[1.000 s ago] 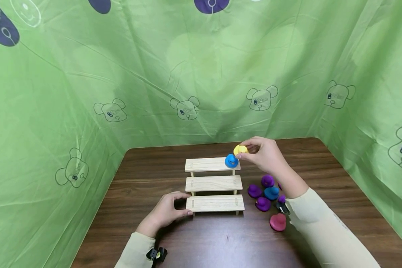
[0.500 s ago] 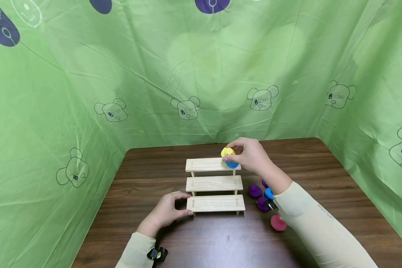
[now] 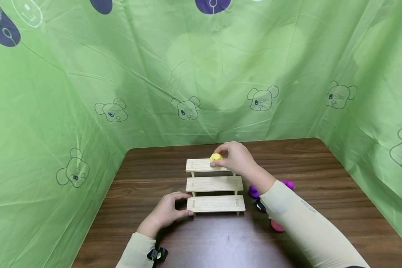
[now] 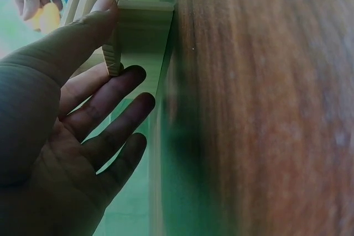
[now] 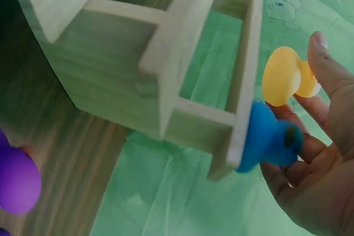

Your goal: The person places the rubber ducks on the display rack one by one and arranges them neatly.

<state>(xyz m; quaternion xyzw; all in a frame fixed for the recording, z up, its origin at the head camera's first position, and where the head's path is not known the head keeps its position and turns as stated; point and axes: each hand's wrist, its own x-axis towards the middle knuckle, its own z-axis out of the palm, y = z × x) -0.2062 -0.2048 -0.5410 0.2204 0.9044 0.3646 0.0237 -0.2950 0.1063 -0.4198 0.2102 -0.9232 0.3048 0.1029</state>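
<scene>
My right hand point(image 3: 238, 158) pinches a yellow toy duck point(image 3: 216, 159) at the top step of a small three-step wooden display stand point(image 3: 214, 183). In the right wrist view, that yellow duck is between thumb and fingers, slightly apart from the step board. A blue toy duck point(image 5: 268, 136) sits on the right end of the top step; in the head view my hand hides nearly all of it. My left hand point(image 3: 167, 210) holds the left end of the lowest step, thumb point(image 4: 102, 12) on one side and fingertips point(image 4: 133, 75) on the other.
Purple toy ducks point(image 3: 254, 191) and a pink toy duck point(image 3: 277, 225) lie on the brown table point(image 3: 147, 167) right of the stand, partly hidden by my right forearm. Green printed cloth point(image 3: 204, 74) walls the table at the back and sides.
My right hand has moved left with the yellow duck, past the blue duck, and down to the top step. My left hand and the stand have stayed put.
</scene>
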